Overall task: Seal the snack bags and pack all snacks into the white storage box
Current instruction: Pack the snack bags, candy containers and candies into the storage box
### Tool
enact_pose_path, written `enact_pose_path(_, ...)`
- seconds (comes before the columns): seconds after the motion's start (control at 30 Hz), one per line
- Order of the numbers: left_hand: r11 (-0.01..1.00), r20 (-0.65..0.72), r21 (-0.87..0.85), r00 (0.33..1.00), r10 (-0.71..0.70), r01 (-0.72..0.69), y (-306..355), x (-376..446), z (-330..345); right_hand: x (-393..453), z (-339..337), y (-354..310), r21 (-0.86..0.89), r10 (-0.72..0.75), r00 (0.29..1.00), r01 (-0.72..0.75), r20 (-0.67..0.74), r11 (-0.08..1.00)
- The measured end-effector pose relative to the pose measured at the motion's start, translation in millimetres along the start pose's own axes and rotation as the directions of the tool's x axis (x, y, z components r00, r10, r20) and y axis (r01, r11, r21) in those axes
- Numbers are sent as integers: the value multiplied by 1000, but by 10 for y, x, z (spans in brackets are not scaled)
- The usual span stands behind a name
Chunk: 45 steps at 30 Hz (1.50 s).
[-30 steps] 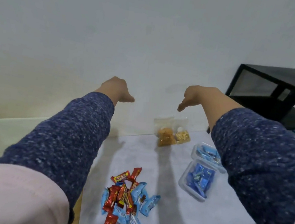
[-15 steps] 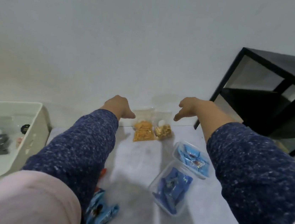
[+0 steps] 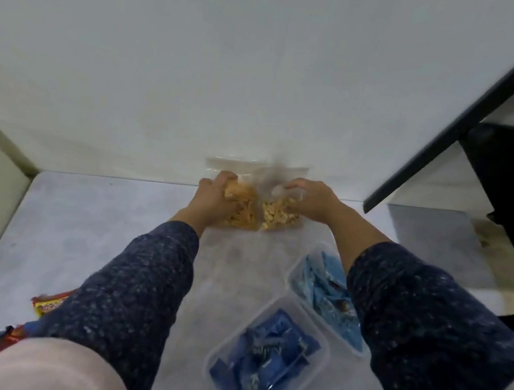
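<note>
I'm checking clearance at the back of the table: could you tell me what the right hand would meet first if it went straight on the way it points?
The right hand already grips the clear bag of pale snacks. Straight on, away from the person, it would probably meet the white wall right behind the bag, though depth is unclear.

I had both arms stretched forward and angled inward, so the hands sat close together at the far end of my reach. My left hand (image 3: 213, 197) was palm down with its fingers curled, gripping the orange snack bag (image 3: 242, 212). My right hand (image 3: 311, 201) was also turned down, fingers bent and pinching the upper part of the pale snack bag (image 3: 279, 217). The forearms were bare from the wrists back to pushed-up speckled navy sleeves (image 3: 127, 292), with pale pink fabric over the upper arms nearest me.
</note>
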<state>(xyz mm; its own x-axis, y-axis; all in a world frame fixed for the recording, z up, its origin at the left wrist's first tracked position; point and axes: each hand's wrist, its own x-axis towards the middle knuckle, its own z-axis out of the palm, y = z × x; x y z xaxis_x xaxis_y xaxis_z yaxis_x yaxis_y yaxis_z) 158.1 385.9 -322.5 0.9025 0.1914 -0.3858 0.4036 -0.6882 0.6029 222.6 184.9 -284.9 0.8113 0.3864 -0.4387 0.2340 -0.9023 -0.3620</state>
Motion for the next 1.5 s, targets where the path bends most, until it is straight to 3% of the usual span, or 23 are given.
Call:
enact_pose_path(0.17, 998, -23, -68, 1000, 0, -2, -4, 102, 24, 132, 63, 74, 373, 32, 994, 10, -106, 928)
enact_pose_path(0.63, 991, -17, -94, 996, 91, -93, 55, -354, -711, -166, -349, -634, 494, 22, 984, 68, -175, 867)
enact_pose_path(0.87, 971, -145, -182, 981, 129, -155, -228, -993, -1511, -616, -509, -1546, 510, -18, 951, 182, -310, 841)
enact_pose_path(1.23, 952, -399, -179, 903, 160, -248, -1466, -2329, -3023, -1292, -142, -3482, 536, -48, 848, 377, -528, 756)
enact_pose_path(1.5, 952, -529, -244, 848, 31, -187, -2428, -2864, -3721, -1302, 366, -4678, 563, -168, 862, 448, -478, 695)
